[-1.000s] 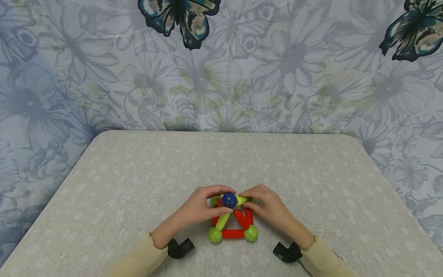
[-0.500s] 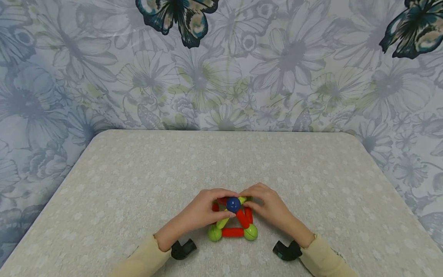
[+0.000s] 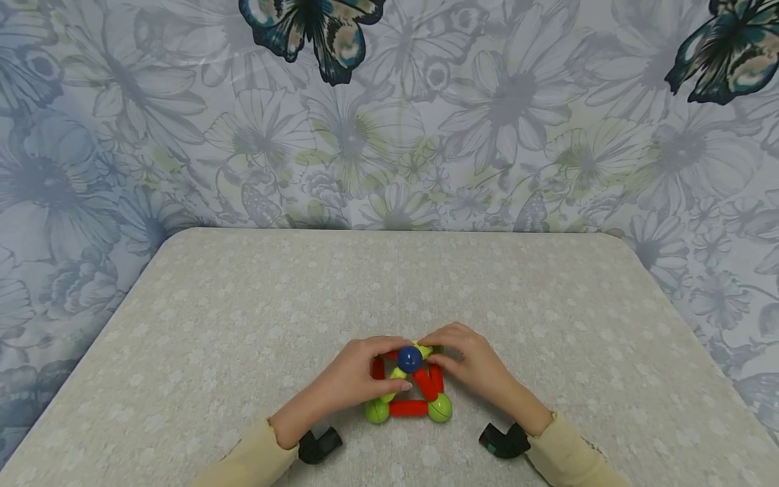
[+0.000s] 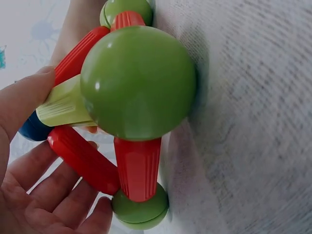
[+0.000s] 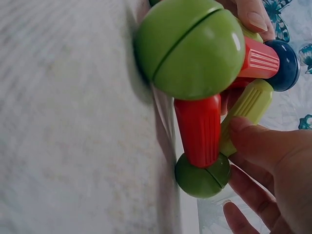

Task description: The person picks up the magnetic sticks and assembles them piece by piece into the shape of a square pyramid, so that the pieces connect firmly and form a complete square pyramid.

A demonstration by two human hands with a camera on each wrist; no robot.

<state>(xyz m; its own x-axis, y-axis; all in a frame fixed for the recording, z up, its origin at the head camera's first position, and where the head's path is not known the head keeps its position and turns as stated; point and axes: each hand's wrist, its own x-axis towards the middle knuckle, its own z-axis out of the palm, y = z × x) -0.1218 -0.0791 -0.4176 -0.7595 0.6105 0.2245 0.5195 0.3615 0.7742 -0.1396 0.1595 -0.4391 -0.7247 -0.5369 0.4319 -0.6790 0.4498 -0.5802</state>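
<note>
The table [image 3: 243, 304] surface is open from the far edge down to the toy [image 3: 409, 385], and along the left and right edges. The toy stands near the middle of the near edge. The left hand [image 3: 353, 379] closes off its left side; the right hand [image 3: 475, 368] closes off its right side. Both forearms block approach from the near corners. A wall [image 3: 389, 135] rises directly behind the far edge.

My left hand [image 3: 349, 380] and right hand [image 3: 471, 365] cover the far half of the pyramid [image 3: 409, 385], so its far balls and rods are hidden from my head view. My left wrist view cuts off my palm [image 4: 29, 204] at the edge; the tabletop [image 5: 73, 122] there is blurred.
</note>
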